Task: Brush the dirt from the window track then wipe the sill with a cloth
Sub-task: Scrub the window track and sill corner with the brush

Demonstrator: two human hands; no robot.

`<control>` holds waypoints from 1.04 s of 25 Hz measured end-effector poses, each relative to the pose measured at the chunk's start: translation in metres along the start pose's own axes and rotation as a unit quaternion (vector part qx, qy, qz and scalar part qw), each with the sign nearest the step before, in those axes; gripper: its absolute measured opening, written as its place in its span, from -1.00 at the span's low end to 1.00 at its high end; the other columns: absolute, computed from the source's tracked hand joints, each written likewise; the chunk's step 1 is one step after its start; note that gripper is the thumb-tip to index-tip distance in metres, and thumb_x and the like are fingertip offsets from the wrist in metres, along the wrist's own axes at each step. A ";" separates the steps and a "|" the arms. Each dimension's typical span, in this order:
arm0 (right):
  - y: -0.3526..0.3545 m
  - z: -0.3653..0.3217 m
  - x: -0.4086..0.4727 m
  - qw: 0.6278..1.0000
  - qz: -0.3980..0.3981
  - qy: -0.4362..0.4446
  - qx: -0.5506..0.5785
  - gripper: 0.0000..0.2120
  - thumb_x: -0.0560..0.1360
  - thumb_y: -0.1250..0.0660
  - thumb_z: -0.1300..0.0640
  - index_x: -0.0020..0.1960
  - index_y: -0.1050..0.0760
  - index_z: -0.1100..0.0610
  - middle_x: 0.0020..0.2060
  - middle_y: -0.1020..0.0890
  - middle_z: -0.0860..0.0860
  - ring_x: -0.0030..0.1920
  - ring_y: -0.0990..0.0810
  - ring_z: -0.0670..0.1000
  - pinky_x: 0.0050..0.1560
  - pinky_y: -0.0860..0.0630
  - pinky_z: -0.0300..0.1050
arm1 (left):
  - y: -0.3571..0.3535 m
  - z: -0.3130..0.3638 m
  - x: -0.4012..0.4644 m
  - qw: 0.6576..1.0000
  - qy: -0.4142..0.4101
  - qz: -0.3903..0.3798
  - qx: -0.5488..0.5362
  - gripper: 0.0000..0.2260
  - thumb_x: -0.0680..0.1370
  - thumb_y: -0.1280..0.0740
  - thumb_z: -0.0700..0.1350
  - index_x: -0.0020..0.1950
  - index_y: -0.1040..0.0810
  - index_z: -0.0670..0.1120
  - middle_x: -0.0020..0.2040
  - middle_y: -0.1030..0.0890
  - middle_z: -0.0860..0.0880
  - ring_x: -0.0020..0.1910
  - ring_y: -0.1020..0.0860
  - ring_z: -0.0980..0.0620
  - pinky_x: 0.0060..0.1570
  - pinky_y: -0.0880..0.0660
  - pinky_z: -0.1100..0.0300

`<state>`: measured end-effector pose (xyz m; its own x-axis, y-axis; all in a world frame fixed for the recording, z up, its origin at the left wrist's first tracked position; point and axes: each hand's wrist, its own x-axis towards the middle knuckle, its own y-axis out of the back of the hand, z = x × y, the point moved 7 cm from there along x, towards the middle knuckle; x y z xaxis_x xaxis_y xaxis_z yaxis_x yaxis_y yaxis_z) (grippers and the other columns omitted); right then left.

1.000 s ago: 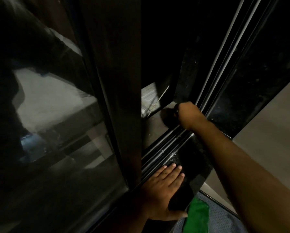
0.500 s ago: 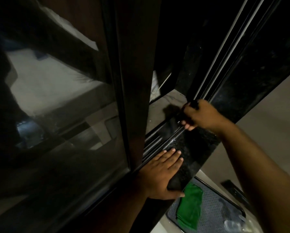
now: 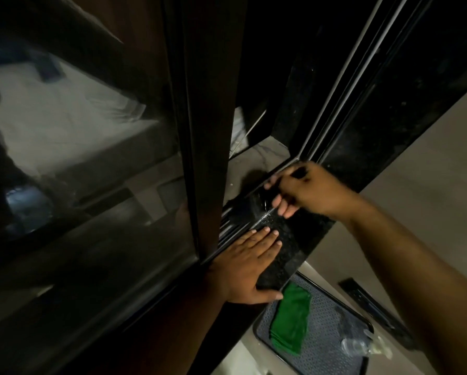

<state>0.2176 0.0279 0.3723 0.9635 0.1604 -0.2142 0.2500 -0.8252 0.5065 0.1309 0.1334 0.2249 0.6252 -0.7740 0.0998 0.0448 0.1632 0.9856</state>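
Observation:
My right hand [image 3: 309, 189] is closed around a dark brush [image 3: 250, 205] whose head lies in the window track [image 3: 233, 221]; the handle is mostly hidden in my fist. My left hand [image 3: 250, 262] lies flat, fingers spread, on the black speckled sill [image 3: 292, 239] beside the dark sliding window frame [image 3: 208, 125]. A folded green cloth [image 3: 290, 318] rests on a grey dotted tray [image 3: 327, 334] below the sill.
The glass pane [image 3: 72, 147] fills the left half and shows reflections. Pale vertical rails [image 3: 346, 85] run up the right side of the opening. A clear small bottle [image 3: 362, 345] lies on the tray. A dark flat strip [image 3: 362, 296] lies on the pale surface beside the tray.
My right hand with the brush has moved along the track toward me, closer to my left hand. The view tilted down, bringing more of the tray and cloth into sight.

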 end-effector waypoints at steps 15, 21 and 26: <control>0.009 0.013 0.003 0.998 0.050 0.012 -0.039 -0.83 0.58 -0.20 0.22 -0.04 -0.54 0.27 -0.33 -0.64 0.18 -0.41 -0.66 0.04 -0.37 -0.65 -0.13 | 0.004 0.002 0.000 1.000 -0.003 -0.016 0.011 -0.20 0.55 -0.12 0.35 0.61 -0.07 -0.15 0.63 0.00 -0.15 0.60 0.10 -0.06 0.56 0.08 0.00; 0.006 0.016 0.003 0.999 -0.001 0.018 -0.040 -0.79 0.58 -0.19 0.23 0.05 -0.55 0.32 -0.34 -0.65 0.17 -0.41 -0.66 0.05 -0.42 -0.63 -0.18 | 0.004 0.001 0.000 1.000 0.001 -0.010 0.002 -0.20 0.55 -0.13 0.35 0.61 -0.08 -0.15 0.63 0.00 -0.14 0.60 0.11 -0.05 0.56 0.07 -0.01; 0.054 0.018 0.010 0.990 0.129 0.025 -0.053 -0.82 0.59 -0.18 0.23 -0.04 -0.56 0.22 -0.35 -0.65 0.18 -0.43 -0.66 0.03 -0.40 -0.63 -0.18 | 0.004 0.001 -0.001 1.000 0.005 -0.005 -0.011 -0.20 0.54 -0.15 0.34 0.61 -0.07 -0.14 0.63 0.00 -0.11 0.60 0.12 -0.04 0.56 0.07 -0.03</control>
<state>0.2389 -0.0251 0.3820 0.9995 -0.0190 -0.0250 0.0008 -0.7807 0.6249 0.1300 0.1341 0.2291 0.6328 -0.7693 0.0879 0.0684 0.1687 0.9833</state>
